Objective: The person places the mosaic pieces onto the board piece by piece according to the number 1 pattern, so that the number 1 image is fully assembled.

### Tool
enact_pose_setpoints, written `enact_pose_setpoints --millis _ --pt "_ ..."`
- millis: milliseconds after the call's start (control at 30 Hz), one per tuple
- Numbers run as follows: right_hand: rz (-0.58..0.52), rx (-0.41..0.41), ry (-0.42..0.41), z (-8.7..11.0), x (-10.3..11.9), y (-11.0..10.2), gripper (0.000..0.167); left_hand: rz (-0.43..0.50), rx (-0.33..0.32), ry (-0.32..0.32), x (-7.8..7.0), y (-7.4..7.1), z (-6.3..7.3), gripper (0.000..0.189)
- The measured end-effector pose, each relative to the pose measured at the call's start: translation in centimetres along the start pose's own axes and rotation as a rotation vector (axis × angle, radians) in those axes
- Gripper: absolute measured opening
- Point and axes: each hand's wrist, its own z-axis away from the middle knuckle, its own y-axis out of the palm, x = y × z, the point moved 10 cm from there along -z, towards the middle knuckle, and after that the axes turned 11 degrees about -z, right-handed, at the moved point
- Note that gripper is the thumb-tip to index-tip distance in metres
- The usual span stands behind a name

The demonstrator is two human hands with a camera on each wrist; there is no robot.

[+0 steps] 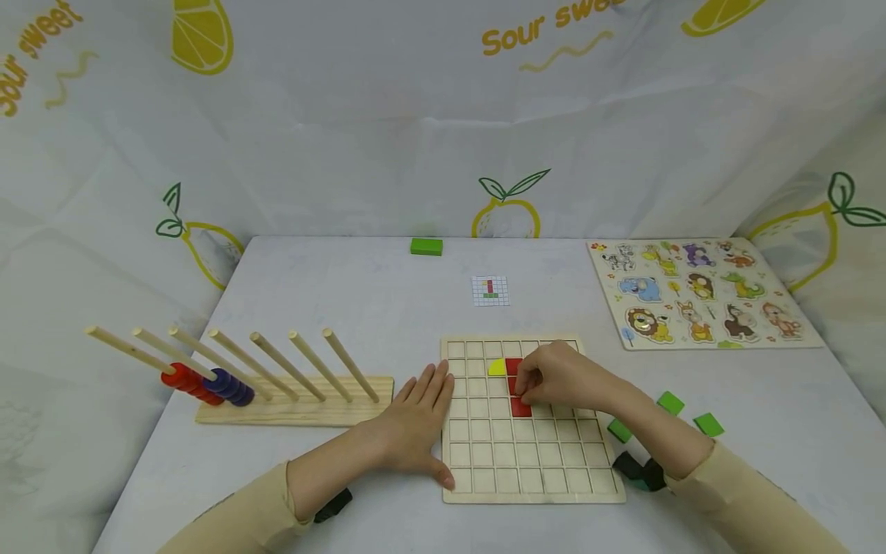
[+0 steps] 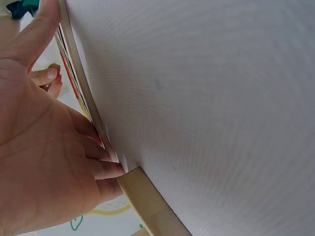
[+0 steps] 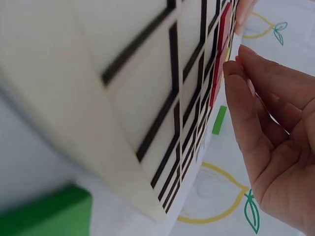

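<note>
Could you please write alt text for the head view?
A person's right hand, fingers curled, is over red tiles on a wooden grid board whose left edge the left hand touches. A bead rack stands to the left; an animal puzzle lies to the right.

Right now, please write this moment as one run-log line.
left hand: touches board's left edge; right hand: at red tiles; yellow tile: on board; green tiles: off board

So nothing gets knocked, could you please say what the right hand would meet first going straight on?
The right hand would probably meet the red squares on the board; depth is unclear.
</note>
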Motion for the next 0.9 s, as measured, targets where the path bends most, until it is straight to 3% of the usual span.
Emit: enact_pose_setpoints --millis 400,733,900 --pt "-0.046 -0.055 0.039 1.7 -1.7 -3.5 0.006 -0.002 0.003 0.002 0.0 0.0 0.0 0.136" --pt "-0.075 -0.023 0.064 3.8 -4.8 -5.4 0.007 0.007 0.009 -0.003 0.0 0.0 0.0 0.136" --pt "-0.118 0.044 0.086 4.8 -6.5 -5.4 0.012 0.010 0.009 -0.001 0.0 -0.1 0.0 0.136"
